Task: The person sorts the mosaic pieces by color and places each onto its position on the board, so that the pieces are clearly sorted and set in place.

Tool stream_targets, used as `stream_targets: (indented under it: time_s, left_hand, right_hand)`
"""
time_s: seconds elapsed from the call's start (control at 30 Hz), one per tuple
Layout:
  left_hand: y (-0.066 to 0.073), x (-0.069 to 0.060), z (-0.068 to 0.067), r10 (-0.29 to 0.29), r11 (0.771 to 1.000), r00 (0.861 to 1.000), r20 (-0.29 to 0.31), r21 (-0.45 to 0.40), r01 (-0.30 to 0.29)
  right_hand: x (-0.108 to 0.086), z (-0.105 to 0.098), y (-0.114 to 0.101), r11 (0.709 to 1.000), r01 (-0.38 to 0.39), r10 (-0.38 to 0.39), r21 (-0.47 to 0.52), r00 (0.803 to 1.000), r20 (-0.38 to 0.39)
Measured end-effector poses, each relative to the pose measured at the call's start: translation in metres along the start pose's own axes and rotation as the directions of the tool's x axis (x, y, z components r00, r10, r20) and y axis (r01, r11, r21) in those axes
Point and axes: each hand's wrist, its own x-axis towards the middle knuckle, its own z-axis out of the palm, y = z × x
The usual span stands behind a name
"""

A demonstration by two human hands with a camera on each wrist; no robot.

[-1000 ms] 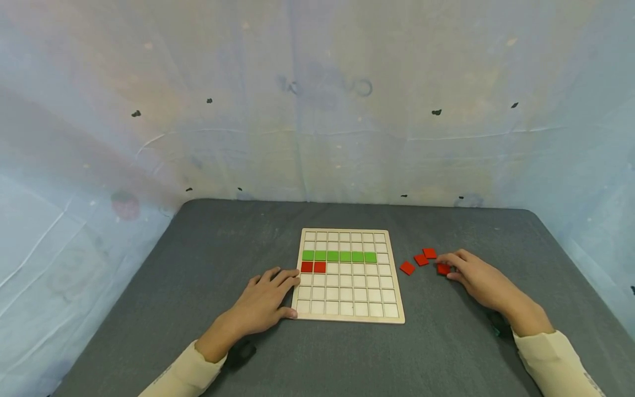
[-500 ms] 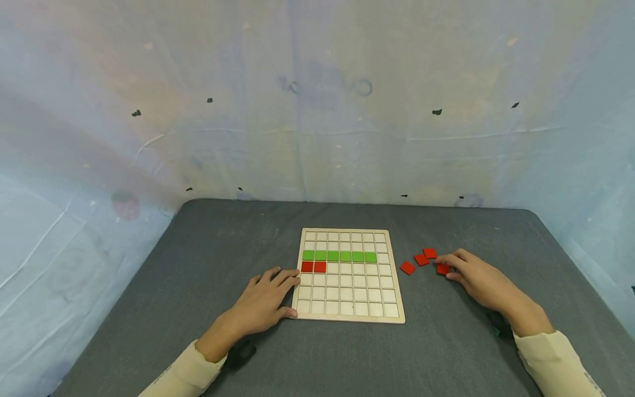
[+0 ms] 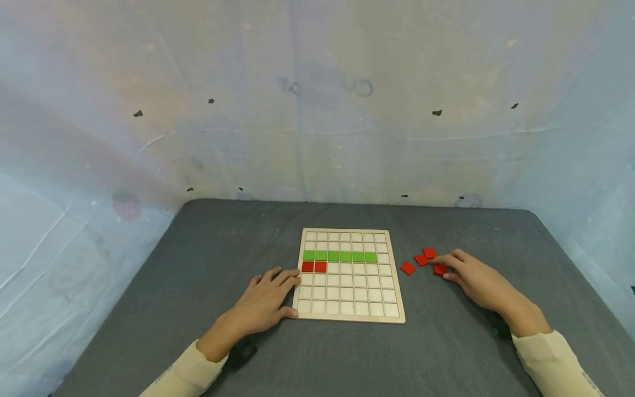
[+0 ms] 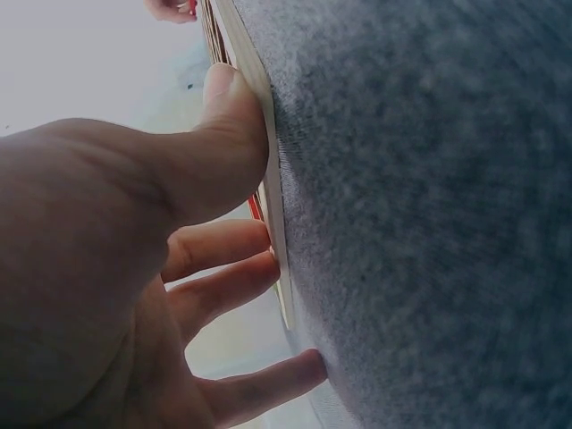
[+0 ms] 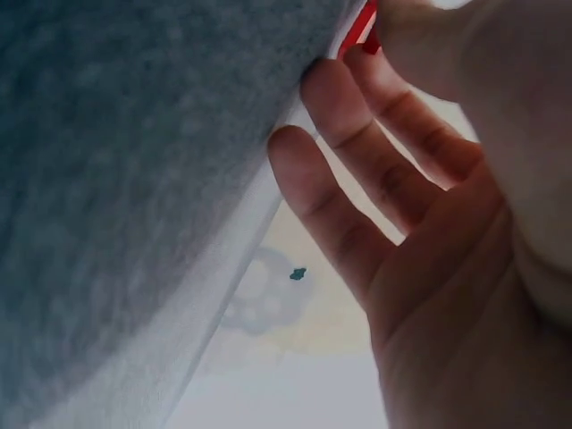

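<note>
Backdrop: pale, creased cloth sheet with dark specks (image 3: 317, 160), filling the whole upper half of the head view and running down both sides
Table: dark grey, fabric-looking top with rounded far corners (image 3: 248, 231), taking up most of the lower half
Board: square, light wooden grid board, 7 by 7 cells (image 3: 345, 294), lying flat a bit below centre frame
Sleeves: cream cloth, 1 at the lower left (image 3: 190, 366), 1 at the lower right (image 3: 550, 358)
Left hand: bare hand (image 3: 266, 302), left of the board, fingers spread pretty wide; thumb and fingertips touch the board's left edge, not wrapped round anything
Right hand: bare hand (image 3: 476, 278), right of centre, grip narrow, thumb and forefinger pinching a red tile
Green tiles: 6 flat green squares (image 3: 334, 256), 3rd row down, starting at the left
Placed reds: 2 flat red squares (image 3: 320, 267), left end of the 4th row
Loose reds: 3 more (image 3: 421, 259) on the table, between board and right hand
Pinched red: 1 flat red square (image 3: 439, 270), just right of those 3; only a red sliver shows at the top of the right wrist view
</note>
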Motion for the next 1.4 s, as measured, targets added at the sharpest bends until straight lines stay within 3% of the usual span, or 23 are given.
stream_targets:
  time_s: [0.23, 0.7, 1.4]
  left_hand:
    - [0.000, 0.000, 0.000, -0.008, 1.000, 1.000, 0.003, 0.003, 0.008]
    - [0.000, -0.001, -0.001, -0.002, 1.000, 1.000, 0.004, 0.009, 0.002]
    - [0.001, 0.002, 0.000, -0.010, 1.000, 1.000, 0.017, 0.017, 0.010]
  right_hand:
    - [0.005, 0.003, -0.004, 0.999, 0.041, -0.042, -0.012, 0.999, -0.025]
    - [0.010, 0.005, -0.014, 0.998, 0.016, -0.017, -0.066, 1.000, -0.019]
    - [0.017, 0.008, -0.024, 0.999, 0.029, -0.030, -0.024, 0.999, -0.045]
